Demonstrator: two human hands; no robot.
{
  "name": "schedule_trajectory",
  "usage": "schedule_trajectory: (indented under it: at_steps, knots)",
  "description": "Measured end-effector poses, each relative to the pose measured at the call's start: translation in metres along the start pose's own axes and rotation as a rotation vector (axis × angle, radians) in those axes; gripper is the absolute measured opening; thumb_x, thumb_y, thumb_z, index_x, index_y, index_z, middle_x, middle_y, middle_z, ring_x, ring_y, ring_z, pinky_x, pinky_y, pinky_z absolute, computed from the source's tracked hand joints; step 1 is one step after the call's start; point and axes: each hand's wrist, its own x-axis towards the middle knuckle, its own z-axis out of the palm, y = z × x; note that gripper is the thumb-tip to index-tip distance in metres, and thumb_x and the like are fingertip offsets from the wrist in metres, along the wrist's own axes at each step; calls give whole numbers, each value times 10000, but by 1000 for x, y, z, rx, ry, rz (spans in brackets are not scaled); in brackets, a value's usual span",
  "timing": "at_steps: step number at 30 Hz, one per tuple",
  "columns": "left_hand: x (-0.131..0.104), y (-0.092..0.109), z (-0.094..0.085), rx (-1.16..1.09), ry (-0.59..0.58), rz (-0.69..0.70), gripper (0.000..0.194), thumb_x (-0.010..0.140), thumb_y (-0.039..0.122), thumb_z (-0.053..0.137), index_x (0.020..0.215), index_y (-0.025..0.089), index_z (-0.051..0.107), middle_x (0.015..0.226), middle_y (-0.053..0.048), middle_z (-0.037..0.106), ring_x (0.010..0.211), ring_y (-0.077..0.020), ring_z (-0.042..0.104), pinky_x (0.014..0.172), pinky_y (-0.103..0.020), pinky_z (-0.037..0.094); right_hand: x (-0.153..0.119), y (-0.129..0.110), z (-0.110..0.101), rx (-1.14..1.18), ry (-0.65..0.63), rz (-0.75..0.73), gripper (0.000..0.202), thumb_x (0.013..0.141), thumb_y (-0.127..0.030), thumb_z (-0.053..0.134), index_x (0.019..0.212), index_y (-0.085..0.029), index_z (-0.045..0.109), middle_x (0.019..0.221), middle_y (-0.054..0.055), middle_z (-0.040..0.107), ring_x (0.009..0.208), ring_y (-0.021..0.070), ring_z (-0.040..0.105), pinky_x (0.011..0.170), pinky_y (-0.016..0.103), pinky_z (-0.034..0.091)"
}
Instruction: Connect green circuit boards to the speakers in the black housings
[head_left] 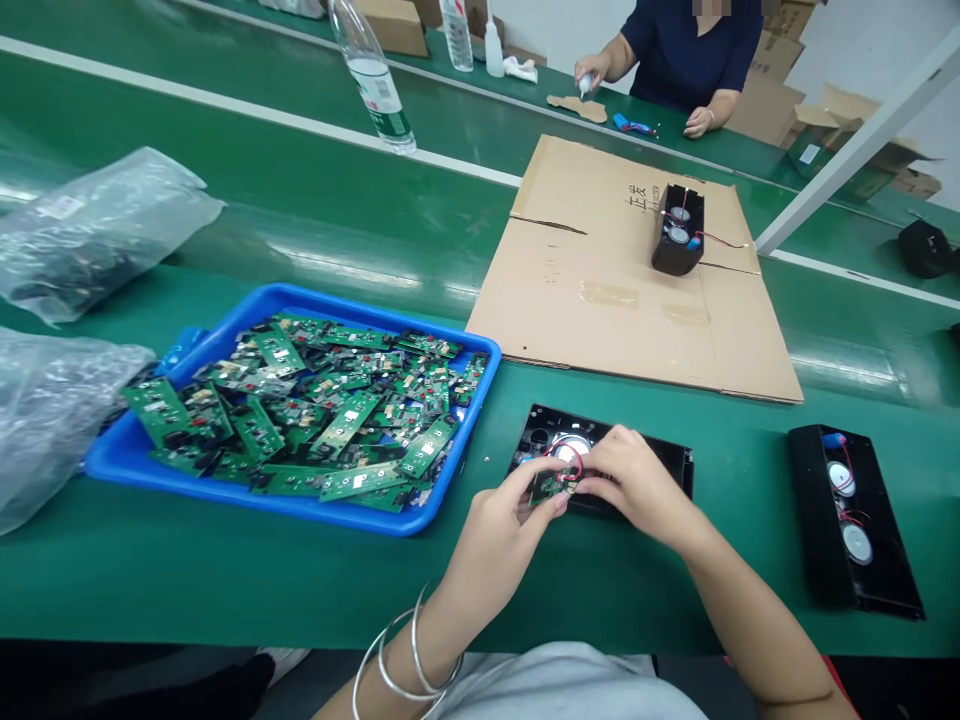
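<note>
My left hand [517, 505] is closed around a small green circuit board [550, 486], held over a black speaker housing [679, 465] on the green table. My right hand [626, 475] pinches at the board's right edge, where red wires [574, 452] loop up. Its fingertips seem to be on the wire end, though the small part between them is hidden. A round silver speaker [571, 447] shows in the housing behind my fingers. Left of my hands, a blue tray [442, 510] holds a heap of similar circuit boards [349, 420].
Another open speaker housing [859, 520] lies at the right. Beyond my hands, a flat cardboard sheet [600, 330] carries a third housing [679, 230]. Plastic bags [67, 420] sit left of the tray, and a water bottle [379, 95] stands behind. A co-worker [690, 50] holds a small bottle across the line.
</note>
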Motion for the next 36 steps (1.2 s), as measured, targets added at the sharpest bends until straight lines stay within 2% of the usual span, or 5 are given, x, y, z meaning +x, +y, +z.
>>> schedule_trajectory:
  at_steps: [8,14,17,21,36]
  knots:
    - [-1,2,-4,-244,1,-242,308,683,325,648,934,179,545,777,-2,678,765,-218,700,733,-364,597,40,25,1,-278,-21,39,117,764,-89,649,857,-157,663,847,63,602,784,178,499,653,287,430]
    - [1,4,0,-347,-42,-341,357,718,337,627,988,180,454,747,-15,680,800,-241,700,726,-380,587,12,23,-7,-57,101,43,104,809,-69,588,810,-162,634,779,23,640,735,137,548,665,248,457]
    - [3,4,4,-368,-45,-332,376,731,348,619,1013,178,439,777,-27,679,826,-252,696,730,-395,584,-18,15,-14,156,241,145,42,824,-134,598,816,-175,606,712,-7,627,645,111,558,573,213,451]
    - [4,3,11,-321,-44,-291,367,755,354,588,1033,175,429,809,-40,678,826,-251,696,730,-400,585,-40,1,-5,78,284,68,131,880,-181,529,789,-179,622,710,12,643,676,130,535,626,262,441]
    - [2,2,20,-96,-54,-117,297,775,318,538,1035,184,489,826,-47,704,784,-224,703,713,-369,595,-33,-15,11,-248,274,45,172,881,-145,508,747,-161,615,705,13,622,678,141,443,635,294,315]
